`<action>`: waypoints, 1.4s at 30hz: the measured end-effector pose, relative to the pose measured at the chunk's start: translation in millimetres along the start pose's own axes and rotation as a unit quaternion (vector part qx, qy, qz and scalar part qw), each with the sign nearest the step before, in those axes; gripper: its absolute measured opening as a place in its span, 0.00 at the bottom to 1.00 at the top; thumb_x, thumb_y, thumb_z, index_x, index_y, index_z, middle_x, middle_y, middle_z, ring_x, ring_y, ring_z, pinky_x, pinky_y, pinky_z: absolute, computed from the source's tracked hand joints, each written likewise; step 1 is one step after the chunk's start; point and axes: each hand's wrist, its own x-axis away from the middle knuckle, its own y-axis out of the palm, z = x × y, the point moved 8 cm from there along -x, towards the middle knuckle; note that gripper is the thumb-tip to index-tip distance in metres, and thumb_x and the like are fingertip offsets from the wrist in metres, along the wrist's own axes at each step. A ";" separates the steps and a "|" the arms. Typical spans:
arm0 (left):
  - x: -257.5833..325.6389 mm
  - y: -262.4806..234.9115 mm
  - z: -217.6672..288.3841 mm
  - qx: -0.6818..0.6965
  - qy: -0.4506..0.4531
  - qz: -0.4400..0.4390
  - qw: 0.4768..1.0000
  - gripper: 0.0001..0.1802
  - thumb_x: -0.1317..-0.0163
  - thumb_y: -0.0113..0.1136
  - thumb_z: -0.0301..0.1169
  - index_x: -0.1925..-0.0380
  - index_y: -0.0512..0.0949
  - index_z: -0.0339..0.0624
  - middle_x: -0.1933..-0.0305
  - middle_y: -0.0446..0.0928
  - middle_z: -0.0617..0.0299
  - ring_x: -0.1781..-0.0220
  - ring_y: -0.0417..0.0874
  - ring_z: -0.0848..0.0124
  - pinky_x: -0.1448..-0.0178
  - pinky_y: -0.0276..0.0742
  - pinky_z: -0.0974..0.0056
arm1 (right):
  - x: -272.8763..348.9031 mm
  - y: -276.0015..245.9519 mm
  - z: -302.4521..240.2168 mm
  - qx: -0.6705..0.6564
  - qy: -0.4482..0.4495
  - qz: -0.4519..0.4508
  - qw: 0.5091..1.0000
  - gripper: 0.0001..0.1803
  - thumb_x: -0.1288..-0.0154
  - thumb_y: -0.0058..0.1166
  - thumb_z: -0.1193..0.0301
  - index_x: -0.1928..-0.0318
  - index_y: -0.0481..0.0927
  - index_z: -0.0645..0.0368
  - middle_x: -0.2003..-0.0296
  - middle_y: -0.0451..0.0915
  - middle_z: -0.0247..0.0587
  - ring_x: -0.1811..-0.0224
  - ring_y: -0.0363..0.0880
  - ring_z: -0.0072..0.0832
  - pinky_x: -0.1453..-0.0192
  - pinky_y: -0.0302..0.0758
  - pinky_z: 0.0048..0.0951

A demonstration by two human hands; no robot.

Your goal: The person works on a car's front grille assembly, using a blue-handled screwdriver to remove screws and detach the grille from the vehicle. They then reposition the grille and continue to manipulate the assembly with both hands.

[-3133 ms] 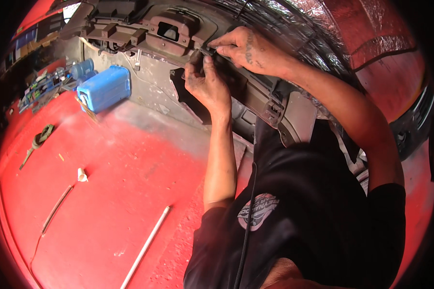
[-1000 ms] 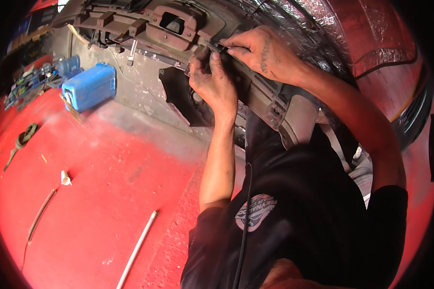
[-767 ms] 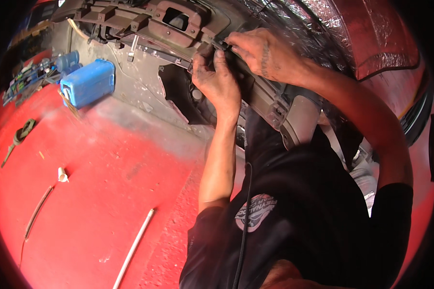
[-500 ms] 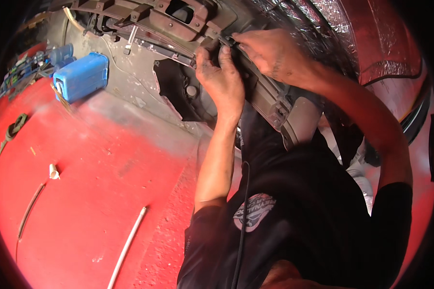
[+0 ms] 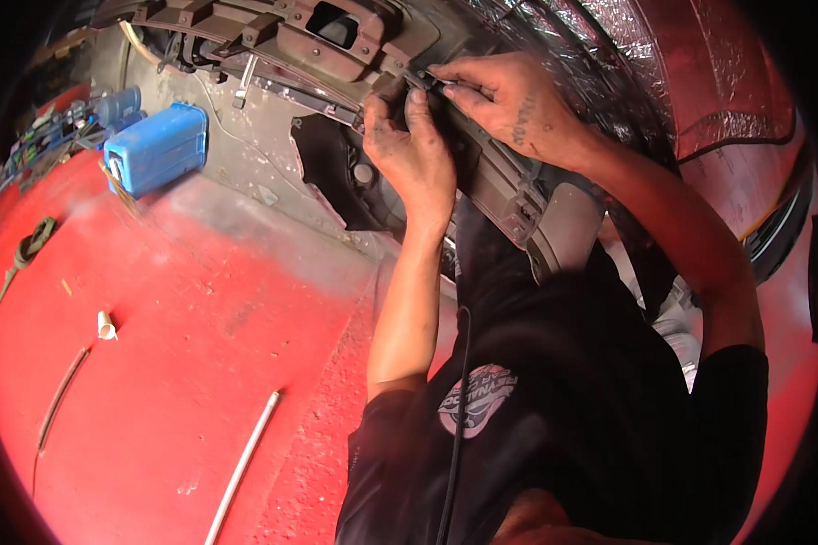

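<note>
A long dark plastic car panel (image 5: 495, 186), with brackets and slots, runs across the upper middle. My left hand (image 5: 413, 159) is at its edge, thumb up and fingers curled. What its fingertips grip, if anything, is hidden. To its right, my right hand (image 5: 523, 109) pinches at a small dark part by the panel's upper edge. That part is too small to name. Both sets of fingertips are close together, a short way apart. Just above them on the panel sits a raised bracket (image 5: 314, 50) with a squarish opening.
A red floor (image 5: 200, 336) holds a white rod (image 5: 244, 468), a brown hose (image 5: 62, 398), a small white cup-like piece (image 5: 106, 325) and a dark strap (image 5: 29, 250). A blue plastic container (image 5: 159, 150) stands at upper left. Red bodywork with shiny lining (image 5: 713, 82) is at upper right.
My right hand has shifted slightly to the left, and its fingers are a little more drawn in. My left hand has moved slightly left and stays at the panel.
</note>
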 end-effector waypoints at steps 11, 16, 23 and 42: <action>-0.7 -1.1 -2.8 0.021 -0.027 0.002 0.999 0.06 0.33 0.58 0.18 0.57 0.79 0.27 0.61 0.82 0.55 0.58 0.79 0.68 0.48 0.75 0.62 | -1.5 11.2 -14.8 0.165 -0.162 -0.057 0.971 0.11 0.41 0.56 0.79 0.56 0.78 0.65 0.71 0.82 0.50 0.66 0.85 0.49 0.62 0.81 0.46; -0.3 -2.4 -10.2 0.025 -0.017 0.015 0.999 0.07 0.32 0.60 0.19 0.57 0.81 0.26 0.59 0.84 0.55 0.58 0.82 0.71 0.50 0.79 0.65 | -5.4 15.6 -20.5 0.253 -0.229 -0.097 0.935 0.14 0.42 0.58 0.76 0.55 0.77 0.64 0.70 0.82 0.47 0.67 0.85 0.46 0.64 0.81 0.43; 2.7 0.3 -16.0 0.067 0.002 0.026 0.997 0.04 0.34 0.59 0.17 0.61 0.77 0.27 0.63 0.82 0.48 0.60 0.82 0.60 0.50 0.77 0.60 | -13.7 13.2 -5.9 0.170 -0.190 -0.056 0.965 0.13 0.34 0.56 0.74 0.50 0.79 0.65 0.69 0.83 0.52 0.65 0.84 0.51 0.58 0.79 0.47; -6.8 -0.5 9.2 -0.137 0.059 -0.011 0.989 0.06 0.32 0.56 0.23 0.65 0.78 0.28 0.69 0.79 0.33 0.63 0.82 0.35 0.60 0.74 0.45 | -8.6 -1.3 4.4 0.127 -0.044 -0.045 0.990 0.16 0.29 0.55 0.67 0.47 0.82 0.63 0.63 0.85 0.59 0.58 0.85 0.54 0.51 0.79 0.45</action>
